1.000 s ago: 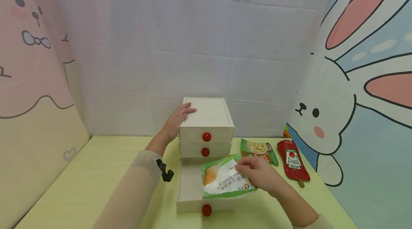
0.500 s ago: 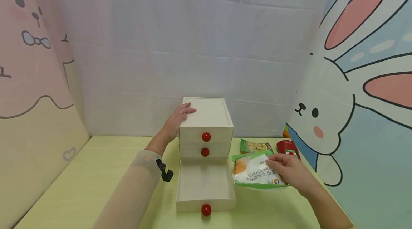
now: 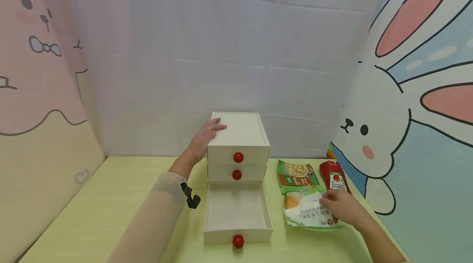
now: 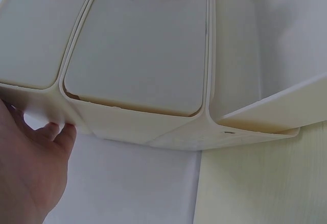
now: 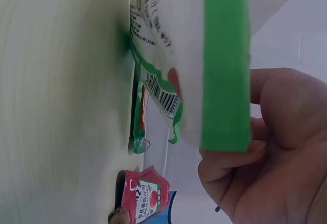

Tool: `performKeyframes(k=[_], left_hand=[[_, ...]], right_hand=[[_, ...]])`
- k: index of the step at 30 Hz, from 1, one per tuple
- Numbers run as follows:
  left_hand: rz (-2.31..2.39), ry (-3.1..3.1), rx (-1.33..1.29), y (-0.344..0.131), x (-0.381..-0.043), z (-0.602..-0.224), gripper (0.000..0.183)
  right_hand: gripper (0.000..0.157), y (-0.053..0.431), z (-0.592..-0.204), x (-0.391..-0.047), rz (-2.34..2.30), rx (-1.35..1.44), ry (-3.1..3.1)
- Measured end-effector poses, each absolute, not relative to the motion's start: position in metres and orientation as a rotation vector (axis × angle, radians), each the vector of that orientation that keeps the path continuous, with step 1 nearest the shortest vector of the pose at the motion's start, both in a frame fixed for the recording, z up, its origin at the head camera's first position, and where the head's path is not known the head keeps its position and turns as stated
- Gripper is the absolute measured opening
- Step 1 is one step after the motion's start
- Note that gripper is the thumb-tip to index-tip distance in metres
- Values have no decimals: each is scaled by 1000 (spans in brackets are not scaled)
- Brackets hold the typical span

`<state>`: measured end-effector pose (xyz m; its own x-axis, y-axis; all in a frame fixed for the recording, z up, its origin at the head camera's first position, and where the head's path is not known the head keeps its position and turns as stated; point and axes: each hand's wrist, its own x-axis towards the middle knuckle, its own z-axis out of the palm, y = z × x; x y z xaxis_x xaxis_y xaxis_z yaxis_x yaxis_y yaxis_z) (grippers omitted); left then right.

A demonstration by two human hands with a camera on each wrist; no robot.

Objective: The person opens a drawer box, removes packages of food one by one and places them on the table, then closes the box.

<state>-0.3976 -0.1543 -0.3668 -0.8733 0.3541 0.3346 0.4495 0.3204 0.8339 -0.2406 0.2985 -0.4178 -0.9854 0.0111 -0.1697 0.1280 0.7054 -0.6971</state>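
My right hand [image 3: 345, 206] pinches the right side of a white and green corn starch bag [image 3: 306, 211], low over the table right of the drawer unit. In the right wrist view the bag [image 5: 184, 45] is tilted, and shadow shows beneath it. My left hand [image 3: 201, 141] rests on the top left edge of the white drawer unit [image 3: 242, 129], its fingers lying on the top. In the left wrist view this hand [image 4: 36, 163] touches the unit's side. The bottom drawer [image 3: 221, 237] is pulled out with nothing in it; the two drawers above are closed.
Behind the bag lies a green food packet [image 3: 297, 176]; a red ketchup pouch [image 3: 330, 170] lies to its right, partly hidden by my right hand. Red knobs such as the bottom one [image 3: 238, 241] stick out in front. Printed cloth walls surround the table [image 3: 140, 197].
My right hand has carried the corn starch bag from over the open drawer to the right, then lowered it in front of the green packet. The left hand stays where it was.
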Motion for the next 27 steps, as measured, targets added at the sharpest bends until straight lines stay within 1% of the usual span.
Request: performKeyframes(k=[3,9,13,20,27], left_hand=[[-1609,-2475,-750,-154,-397,-367,55],[-1627,-2467,-750,-155,-397,-367,54],[-1617,-2471,-758,-155,-398,-368,55],[-1606,-2475,-747,-154,-397,-367,54],[-1617,-2469,-746,-153,-395,-366,55]], right_hand=[[19,300,-423,-244,-954,151,2809],[24,303,-433,-244,-599,154,2809],[26,302,-430,-243,-583,160,2832],[28,295,-414,-246,-567,145,2919],[28,261,-397,-240,-627,47,3019]])
